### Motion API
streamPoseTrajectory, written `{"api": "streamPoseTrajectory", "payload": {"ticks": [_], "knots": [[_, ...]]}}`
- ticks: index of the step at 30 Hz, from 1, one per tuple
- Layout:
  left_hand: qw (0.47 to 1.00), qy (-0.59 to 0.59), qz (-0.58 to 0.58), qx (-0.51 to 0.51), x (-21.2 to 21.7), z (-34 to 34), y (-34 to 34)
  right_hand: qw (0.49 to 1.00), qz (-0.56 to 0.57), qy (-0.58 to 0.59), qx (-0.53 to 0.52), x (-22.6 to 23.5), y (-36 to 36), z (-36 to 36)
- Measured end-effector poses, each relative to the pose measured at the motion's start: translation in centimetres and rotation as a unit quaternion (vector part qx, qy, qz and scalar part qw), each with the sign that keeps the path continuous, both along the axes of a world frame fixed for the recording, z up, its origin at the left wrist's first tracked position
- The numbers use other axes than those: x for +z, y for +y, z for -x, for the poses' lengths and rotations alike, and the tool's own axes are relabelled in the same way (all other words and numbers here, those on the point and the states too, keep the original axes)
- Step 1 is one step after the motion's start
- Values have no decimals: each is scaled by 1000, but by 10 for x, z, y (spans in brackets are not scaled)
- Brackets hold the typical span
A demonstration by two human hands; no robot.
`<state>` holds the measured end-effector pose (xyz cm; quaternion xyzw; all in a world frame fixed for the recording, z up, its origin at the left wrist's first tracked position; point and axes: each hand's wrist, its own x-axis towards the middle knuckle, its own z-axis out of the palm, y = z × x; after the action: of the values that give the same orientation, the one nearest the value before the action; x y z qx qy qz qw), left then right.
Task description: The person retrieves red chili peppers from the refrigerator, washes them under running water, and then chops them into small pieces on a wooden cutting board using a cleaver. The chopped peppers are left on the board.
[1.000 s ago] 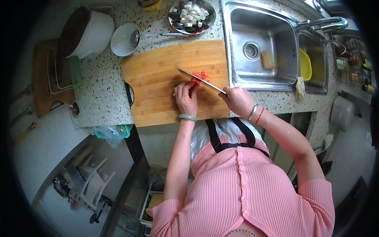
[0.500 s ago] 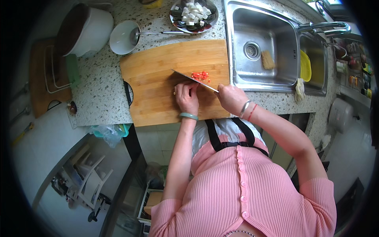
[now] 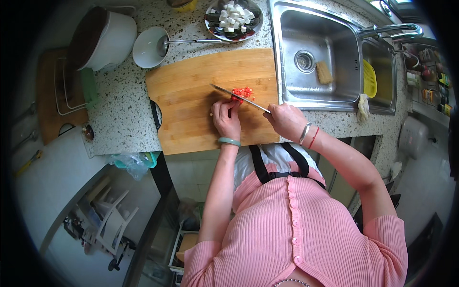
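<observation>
On the wooden cutting board (image 3: 186,105), my right hand (image 3: 286,120) grips the handle of a kitchen knife (image 3: 258,107), its blade slanting up to the left. Just beyond the blade lies a small heap of chopped red chili (image 3: 245,91). My left hand (image 3: 225,118) is closed with its fingertips against the near side of the blade. A bit of red chili (image 3: 234,98) shows at those fingertips; most of the piece is hidden by the fingers and knife.
Beyond the board stand a white bowl with a ladle (image 3: 149,48) and a plate of white cubes and dark pieces (image 3: 234,20). A steel sink (image 3: 325,33) with a tan sponge (image 3: 324,72) is at right. A white pot (image 3: 114,40) stands at far left.
My right hand and the knife have shifted slightly right and toward me, and the blade now shows more edge-on. Red chili has come into view at my left fingertips.
</observation>
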<state>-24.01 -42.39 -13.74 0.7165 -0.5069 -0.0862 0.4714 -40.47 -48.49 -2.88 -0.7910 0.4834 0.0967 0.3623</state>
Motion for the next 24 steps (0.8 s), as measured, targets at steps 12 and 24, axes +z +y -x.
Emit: {"api": "streamPoseTrajectory", "payload": {"ticks": [12, 24], "knots": [[1000, 9, 4, -3, 0, -1, -1, 999, 36, -7, -11, -27, 1, -13], [1000, 10, -15, -10, -1, -2, 0, 1000, -26, 11, 0, -3, -7, -11]]}}
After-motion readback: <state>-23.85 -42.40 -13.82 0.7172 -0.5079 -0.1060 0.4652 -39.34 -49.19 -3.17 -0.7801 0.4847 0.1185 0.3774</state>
